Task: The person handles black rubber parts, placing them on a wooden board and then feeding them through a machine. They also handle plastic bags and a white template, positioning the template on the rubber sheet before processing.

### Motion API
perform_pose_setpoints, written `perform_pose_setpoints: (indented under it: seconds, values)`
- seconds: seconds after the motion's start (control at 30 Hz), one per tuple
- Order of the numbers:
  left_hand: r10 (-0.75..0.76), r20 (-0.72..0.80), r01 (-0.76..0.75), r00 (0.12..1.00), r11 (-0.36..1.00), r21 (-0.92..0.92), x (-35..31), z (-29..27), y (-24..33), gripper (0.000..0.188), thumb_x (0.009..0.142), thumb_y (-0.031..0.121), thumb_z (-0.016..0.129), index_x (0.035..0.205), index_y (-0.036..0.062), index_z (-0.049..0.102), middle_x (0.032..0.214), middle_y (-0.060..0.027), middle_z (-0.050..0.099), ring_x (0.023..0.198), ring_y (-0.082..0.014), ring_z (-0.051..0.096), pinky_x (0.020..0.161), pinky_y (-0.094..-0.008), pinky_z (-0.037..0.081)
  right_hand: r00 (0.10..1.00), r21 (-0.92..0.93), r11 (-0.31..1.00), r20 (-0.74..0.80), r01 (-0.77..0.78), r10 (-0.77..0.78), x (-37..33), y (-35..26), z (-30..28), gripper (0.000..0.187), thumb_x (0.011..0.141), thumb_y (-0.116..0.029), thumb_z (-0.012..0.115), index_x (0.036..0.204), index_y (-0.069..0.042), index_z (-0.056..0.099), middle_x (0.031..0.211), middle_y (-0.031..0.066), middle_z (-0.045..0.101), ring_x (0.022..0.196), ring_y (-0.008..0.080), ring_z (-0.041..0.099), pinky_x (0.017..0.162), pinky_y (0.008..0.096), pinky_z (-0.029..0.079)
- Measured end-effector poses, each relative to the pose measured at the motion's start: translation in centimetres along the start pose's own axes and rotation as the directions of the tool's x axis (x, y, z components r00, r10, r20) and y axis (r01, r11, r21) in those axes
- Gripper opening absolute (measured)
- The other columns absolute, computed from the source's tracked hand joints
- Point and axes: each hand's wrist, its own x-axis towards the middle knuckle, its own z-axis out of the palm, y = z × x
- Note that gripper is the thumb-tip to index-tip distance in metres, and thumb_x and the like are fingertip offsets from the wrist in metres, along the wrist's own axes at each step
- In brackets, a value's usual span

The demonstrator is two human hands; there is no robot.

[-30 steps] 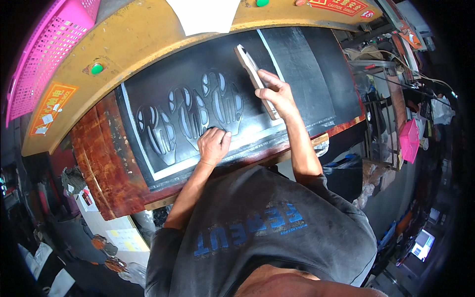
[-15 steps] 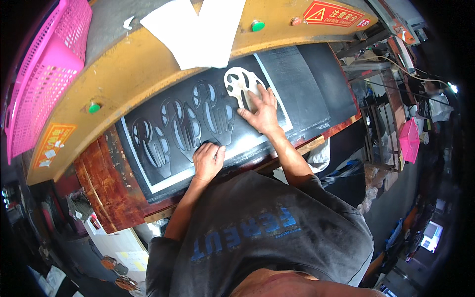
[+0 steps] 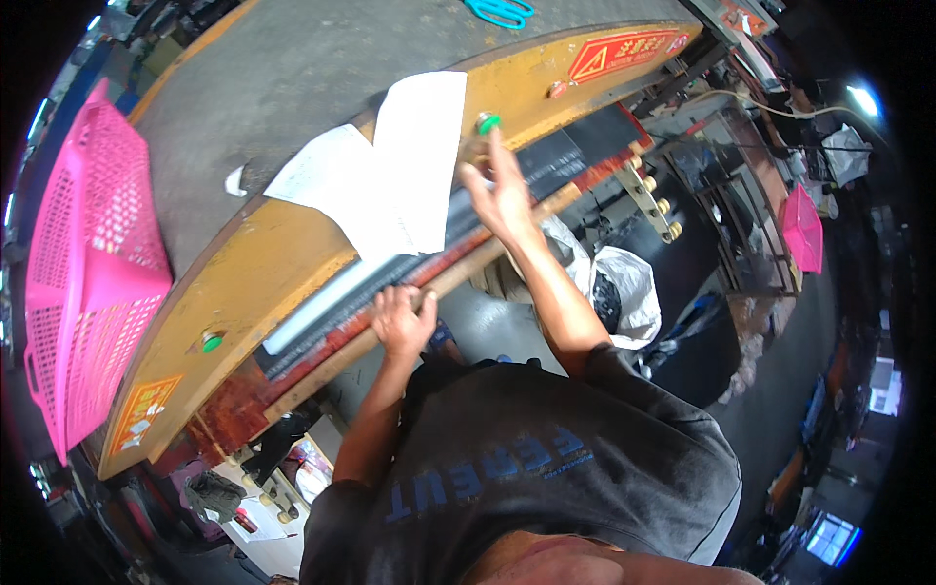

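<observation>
My right hand (image 3: 505, 203) reaches up to the yellow machine beam (image 3: 283, 249), its index finger at a round green button (image 3: 488, 124). The thumb is spread and nothing is in that hand. Over the front wooden edge (image 3: 327, 378) of a dark red board lies my left hand (image 3: 400, 320), fingers forward and thumb apart. Most of the board sits under the beam, with a strip of black sheet (image 3: 385, 277) showing along its front. White paper sheets (image 3: 421, 146) hang over the beam and hide part of the board. The cut-out shapes are hidden.
A second green button (image 3: 212, 341) is on the beam's left part. On the grey machine top are a pink basket (image 3: 102, 263) and teal scissors (image 3: 502, 12). White sacks (image 3: 624, 292) stand below on the right. Another pink basket (image 3: 802, 229) is farther right.
The board has slid away from me under the beam, covering the cut-out shapes. My right hand has left the pale die and risen to the green button. My left hand has moved to the board's edge.
</observation>
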Motion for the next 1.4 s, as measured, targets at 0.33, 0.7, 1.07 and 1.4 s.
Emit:
perform_pose_setpoints:
  seconds: [0.33,0.7,1.07,1.4]
  values:
    - [0.054,-0.020,-0.047,0.998,0.963,0.267,-0.1,3.5,-1.3,0.056,0.088,0.049,0.075,0.117,0.0016,0.074,0.095,-0.0206,0.073,0.088,-0.0443,0.066,0.075,-0.0543,0.052,0.942,-0.218,0.947,0.291,0.234,-0.166,-10.4,7.5,1.2,0.066,0.092,-0.023,0.068,0.151,-0.001,0.047,0.097,0.0223,0.068,0.092,0.0415,0.063,0.090,0.0512,0.048]
    - [0.036,-0.062,-0.026,0.997,0.988,0.154,-0.2,3.4,-0.5,0.032,0.088,0.043,0.077,0.085,0.0136,0.066,0.086,-0.0117,0.064,0.087,-0.0376,0.063,0.074,-0.0513,0.050,0.943,-0.129,0.945,0.190,0.301,-0.274,-11.2,9.5,1.8,0.031,0.091,-0.020,0.072,0.119,-0.007,0.069,0.094,0.0160,0.070,0.092,0.0389,0.065,0.089,0.0491,0.049]
    - [-0.023,0.148,0.034,0.989,0.997,-0.073,-5.7,0.1,6.1,0.023,0.088,0.027,0.076,0.082,0.0095,0.063,0.084,-0.0119,0.062,0.083,-0.0368,0.061,0.078,-0.0508,0.051,0.914,-0.049,0.981,0.357,-0.189,0.194,-15.5,6.3,-5.8,0.027,0.091,-0.027,0.074,0.104,-0.004,0.076,0.102,0.0164,0.073,0.101,0.0365,0.069,0.098,0.0455,0.051]
    - [0.184,-0.014,-0.184,0.983,0.983,-0.017,-6.1,4.4,10.9,0.026,0.083,0.029,0.075,0.072,0.0126,0.058,0.079,-0.0075,0.061,0.078,-0.0326,0.061,0.067,-0.0490,0.050,0.882,-0.535,0.835,0.446,0.125,0.154,-12.2,3.7,-3.6,0.080,0.070,-0.046,0.084,0.143,-0.020,0.064,0.157,0.0260,0.042,0.136,0.0553,0.042,0.116,0.0604,0.038]
